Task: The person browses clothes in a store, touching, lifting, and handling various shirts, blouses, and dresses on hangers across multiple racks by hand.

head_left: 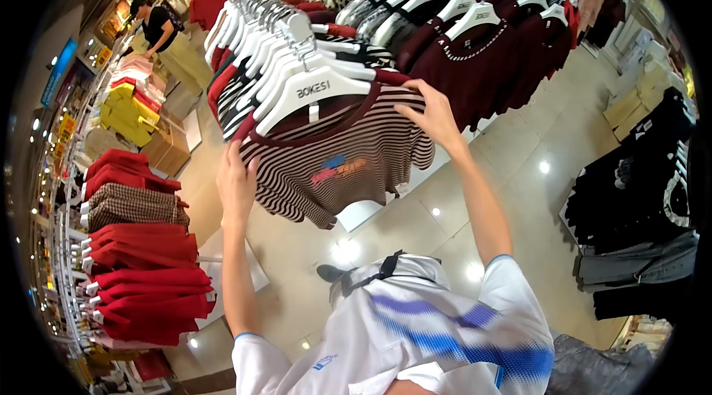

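Note:
A striped top (pixel 345 150) with a dark red collar and a small coloured print hangs on a white hanger (pixel 315 91) at the front of a rack. My left hand (pixel 237 181) is at its left shoulder, the fingers bent against the cloth edge. At the right shoulder, my right hand (pixel 432 117) has its thumb and fingers around the sleeve, the thumb over the front of the fabric. More white hangers with striped and red garments are packed closely behind this top.
Dark red tops (pixel 463 61) hang to the right of the rack. Red garments (pixel 148 247) line the left side. Black clothes (pixel 630 180) hang at the far right. A person (pixel 159 28) in black stands at the upper left. Glossy floor tiles (pixel 512 165) show between racks.

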The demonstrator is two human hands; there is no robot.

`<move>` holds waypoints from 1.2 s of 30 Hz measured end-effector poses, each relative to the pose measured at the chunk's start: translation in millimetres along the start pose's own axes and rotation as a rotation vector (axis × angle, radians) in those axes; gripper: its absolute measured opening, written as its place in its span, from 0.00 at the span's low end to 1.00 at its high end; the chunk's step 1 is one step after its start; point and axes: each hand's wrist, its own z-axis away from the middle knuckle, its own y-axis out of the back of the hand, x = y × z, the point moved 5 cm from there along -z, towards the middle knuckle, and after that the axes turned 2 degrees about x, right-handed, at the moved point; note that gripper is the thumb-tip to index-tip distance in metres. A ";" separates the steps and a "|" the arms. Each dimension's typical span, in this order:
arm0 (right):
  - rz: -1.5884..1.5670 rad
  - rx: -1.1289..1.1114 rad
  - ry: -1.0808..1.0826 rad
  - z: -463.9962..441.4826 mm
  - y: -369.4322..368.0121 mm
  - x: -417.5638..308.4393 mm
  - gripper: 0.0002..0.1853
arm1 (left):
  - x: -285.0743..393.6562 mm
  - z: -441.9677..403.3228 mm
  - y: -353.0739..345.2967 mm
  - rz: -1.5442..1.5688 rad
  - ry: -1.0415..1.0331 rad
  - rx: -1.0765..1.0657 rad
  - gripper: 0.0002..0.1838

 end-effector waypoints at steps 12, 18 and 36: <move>-0.558 -0.098 -0.514 82.5 -49.0 107.5 0.22 | -73.1 102.5 -72.4 0.824 0.813 -0.188 0.25; -0.459 0.044 -0.582 93.0 -41.3 140.8 0.16 | -92.3 115.0 -79.2 0.759 0.787 0.008 0.19; -0.485 0.339 -0.729 162.2 -39.4 229.7 0.14 | -138.8 183.1 -100.4 0.545 0.906 -0.267 0.11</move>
